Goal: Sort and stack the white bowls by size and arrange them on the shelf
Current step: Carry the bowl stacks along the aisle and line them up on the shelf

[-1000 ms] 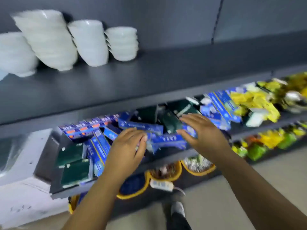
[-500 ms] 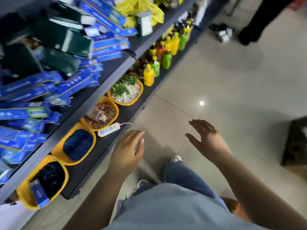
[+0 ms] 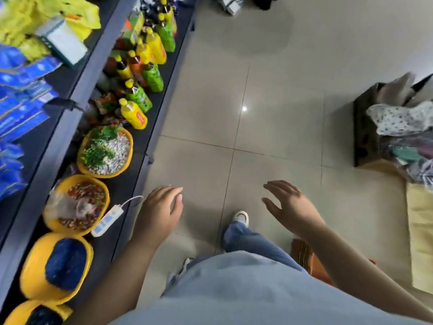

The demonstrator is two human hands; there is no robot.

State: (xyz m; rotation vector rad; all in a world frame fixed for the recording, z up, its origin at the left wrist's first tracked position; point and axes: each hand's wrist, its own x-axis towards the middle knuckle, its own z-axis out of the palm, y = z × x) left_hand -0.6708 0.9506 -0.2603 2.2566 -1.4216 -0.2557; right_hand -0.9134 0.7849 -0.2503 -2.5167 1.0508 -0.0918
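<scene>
Yellow baskets (image 3: 30,273): four on bottom shelf (image 3: 124,181); left hand (image 3: 159,214), right hand (image 3: 290,207) (both relaxed).

This is a shop: long dark shelves (image 3: 70,127) hold rows of yellow and green drink bottles (image 3: 140,87) and blue packets (image 3: 21,99).

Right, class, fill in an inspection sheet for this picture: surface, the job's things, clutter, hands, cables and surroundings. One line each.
Surface: dark bottom shelf, crowded along its length.
Job's things: white bowls, nothing seen in this view.
Clutter: yellow basins filled with assorted goods; yellow and green drink bottles; blue packets on the shelf above.
Hands: left hand and right hand both open and empty, held over the floor.
Cables: white power strip with its cord lies on the bottom shelf beside a basin.
Surroundings: tiled floor; cardboard box with cloths at the right.
</scene>
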